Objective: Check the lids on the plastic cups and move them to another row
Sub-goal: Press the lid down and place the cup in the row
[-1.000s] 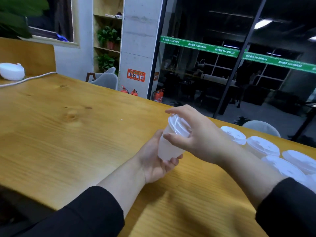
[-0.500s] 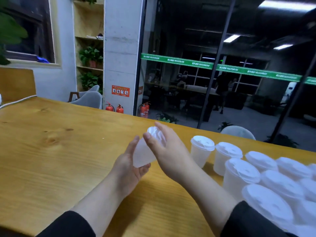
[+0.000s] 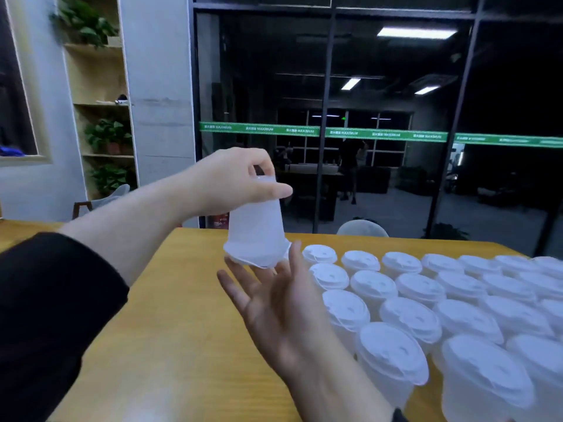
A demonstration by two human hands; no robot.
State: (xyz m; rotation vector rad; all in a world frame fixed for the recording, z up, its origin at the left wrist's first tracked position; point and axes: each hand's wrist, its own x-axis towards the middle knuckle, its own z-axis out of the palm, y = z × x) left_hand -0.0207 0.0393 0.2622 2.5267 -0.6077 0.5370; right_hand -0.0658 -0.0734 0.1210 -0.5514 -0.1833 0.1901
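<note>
A translucent plastic cup [image 3: 257,233] hangs upside down above the wooden table [image 3: 182,345], lid facing down. My left hand [image 3: 234,181] grips its base from above, fingers curled round it. My right hand [image 3: 274,303] lies palm up just beneath the lid, fingers spread, fingertips close to the lid's rim; whether they touch it is unclear. Several rows of lidded white cups [image 3: 411,318] stand on the table to the right.
Bare wooden tabletop lies to the left of the cup rows. Beyond the table's far edge are a glass wall, a grey chair back [image 3: 362,228] and shelves with plants [image 3: 106,135].
My left hand has turned the cup upside down and lifted it. My right hand let go of the lid and opened palm up beneath it. The view swung right, showing more cups.
</note>
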